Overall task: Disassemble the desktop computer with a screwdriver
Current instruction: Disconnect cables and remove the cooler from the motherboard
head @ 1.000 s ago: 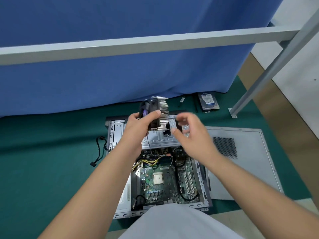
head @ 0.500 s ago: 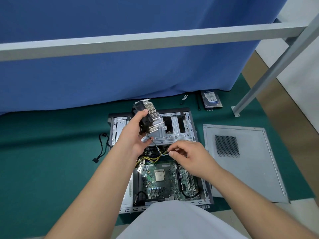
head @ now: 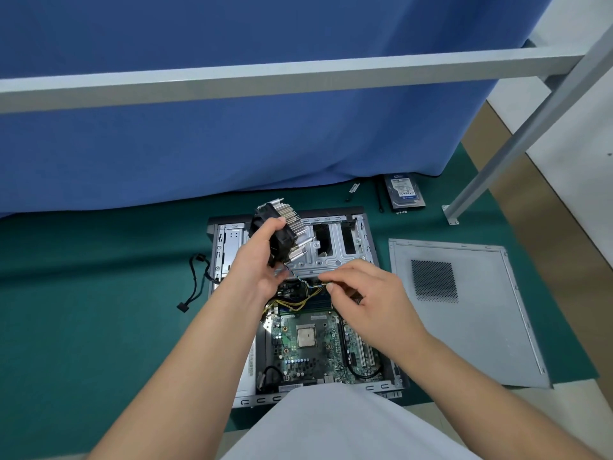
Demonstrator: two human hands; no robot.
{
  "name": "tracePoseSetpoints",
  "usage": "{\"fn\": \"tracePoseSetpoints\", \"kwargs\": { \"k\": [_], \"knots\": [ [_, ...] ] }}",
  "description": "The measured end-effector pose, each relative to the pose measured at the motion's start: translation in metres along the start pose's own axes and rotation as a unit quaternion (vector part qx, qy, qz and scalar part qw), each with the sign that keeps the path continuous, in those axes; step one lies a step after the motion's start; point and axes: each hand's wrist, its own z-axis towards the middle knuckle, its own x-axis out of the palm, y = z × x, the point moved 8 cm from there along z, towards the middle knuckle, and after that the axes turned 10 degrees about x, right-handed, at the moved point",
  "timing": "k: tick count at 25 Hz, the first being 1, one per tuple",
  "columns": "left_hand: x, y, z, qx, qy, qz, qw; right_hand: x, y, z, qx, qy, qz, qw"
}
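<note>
While left hand point(head: 257, 260) grips cooler point(head: 280, 232); right hand point(head: 368, 293) pinches cable point(head: 306, 284).

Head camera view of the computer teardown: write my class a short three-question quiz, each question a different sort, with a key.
1. True or false: the CPU cooler is lifted off the motherboard.
2. Which hand holds the cooler? A) left hand B) right hand C) neither
3. Fill in: the removed side panel lies on the green mat to the ____ of the case.

Key
1. True; the bare processor is exposed.
2. A; the right hand pinches at the fan's thin wires instead.
3. Right; the hard drive lies on the mat beyond the case.
</note>
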Motion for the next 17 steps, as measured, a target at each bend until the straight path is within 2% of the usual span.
{"fn": "tracePoseSetpoints", "kwargs": {
  "k": [3, 6, 10, 14, 17],
  "knots": [
    [-0.001, -0.002, 0.005, 0.017, -0.018, 0.004, 1.000, -0.005, 0.000, 0.000, 0.021, -0.026, 0.021, 0.999],
    [0.003, -0.001, 0.009, 0.009, -0.011, -0.012, 1.000, 0.005, 0.005, 0.002, 0.031, 0.048, 0.027, 0.998],
    [0.015, -0.003, 0.011, 0.012, 0.008, -0.022, 1.000, 0.025, 0.032, 0.003, -0.017, 0.105, 0.036, 0.994],
    [0.023, 0.008, 0.006, -0.031, 0.053, 0.027, 0.998, 0.036, 0.056, 0.011, -0.036, 0.103, 0.049, 0.993],
    [0.024, 0.021, 0.002, -0.047, 0.098, 0.027, 0.994, 0.010, 0.045, 0.036, 0.033, 0.064, 0.103, 0.992]
  ]
}}
